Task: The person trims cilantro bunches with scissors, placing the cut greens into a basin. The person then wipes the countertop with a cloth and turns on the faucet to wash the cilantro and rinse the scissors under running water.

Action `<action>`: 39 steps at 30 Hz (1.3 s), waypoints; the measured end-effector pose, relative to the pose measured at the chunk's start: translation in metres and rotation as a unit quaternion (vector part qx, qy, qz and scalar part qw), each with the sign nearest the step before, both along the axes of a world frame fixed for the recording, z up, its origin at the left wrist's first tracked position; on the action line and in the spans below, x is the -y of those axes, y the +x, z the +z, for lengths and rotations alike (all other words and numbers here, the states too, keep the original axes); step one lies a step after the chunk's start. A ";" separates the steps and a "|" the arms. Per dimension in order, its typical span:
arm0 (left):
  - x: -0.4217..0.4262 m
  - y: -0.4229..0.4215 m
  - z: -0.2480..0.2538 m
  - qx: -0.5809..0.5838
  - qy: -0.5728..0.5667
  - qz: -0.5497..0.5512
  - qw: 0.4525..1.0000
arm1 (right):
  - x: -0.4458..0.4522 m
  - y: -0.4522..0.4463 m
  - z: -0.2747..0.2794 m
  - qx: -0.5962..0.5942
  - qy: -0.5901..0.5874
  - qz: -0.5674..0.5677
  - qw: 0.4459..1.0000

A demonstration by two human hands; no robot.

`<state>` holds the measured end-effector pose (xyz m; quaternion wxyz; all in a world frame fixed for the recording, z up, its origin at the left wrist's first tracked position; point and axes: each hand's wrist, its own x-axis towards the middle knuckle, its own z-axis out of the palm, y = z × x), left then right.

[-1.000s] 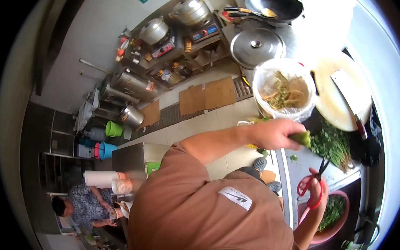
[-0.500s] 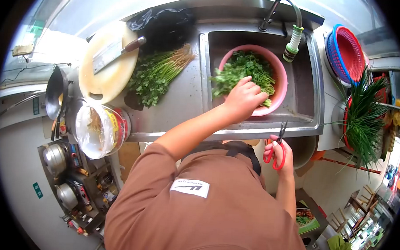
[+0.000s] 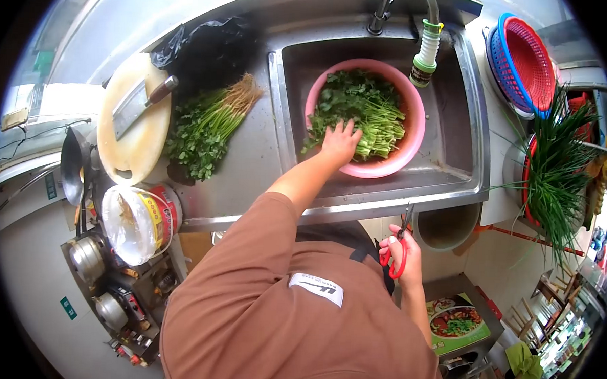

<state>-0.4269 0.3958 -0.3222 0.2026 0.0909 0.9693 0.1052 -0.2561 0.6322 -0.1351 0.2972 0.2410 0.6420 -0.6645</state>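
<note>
My left hand (image 3: 341,142) lies with its fingers spread on cut leafy greens (image 3: 378,118), touching the near left side of the pile. These long-stemmed greens fill much of a pink basin (image 3: 419,137) standing in the sink. Below the sink's front edge, my right hand (image 3: 409,254) is closed around red-handled scissors (image 3: 397,256), whose blades point up, away from me. An uncut bunch of similar greens (image 3: 211,131), roots still on, rests on the steel counter (image 3: 250,167) left of the sink.
A cleaver (image 3: 134,107) lies on a round cutting board (image 3: 150,139) at the left, with a plastic bucket (image 3: 170,207) nearer me. The faucet (image 3: 426,52) hangs over the sink (image 3: 454,155). Stacked baskets (image 3: 526,64) and long green chives (image 3: 555,173) stand to the right.
My left hand has gone from closed on greens over the basin to spread on the pile, and those greens now lie in it. My right hand still holds the scissors. The view has shifted.
</note>
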 end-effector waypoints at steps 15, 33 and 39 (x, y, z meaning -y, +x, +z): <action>0.051 0.023 0.094 -0.252 0.301 0.040 0.919 | 0.043 -0.047 -0.015 -0.037 -0.021 0.094 0.995; 0.250 0.123 0.129 -0.225 0.042 0.270 0.935 | 0.116 -0.070 -0.019 -0.049 -0.044 0.231 0.971; 0.294 0.063 0.146 -0.351 0.008 0.199 0.915 | 0.105 -0.061 -0.018 -0.047 -0.021 0.201 0.978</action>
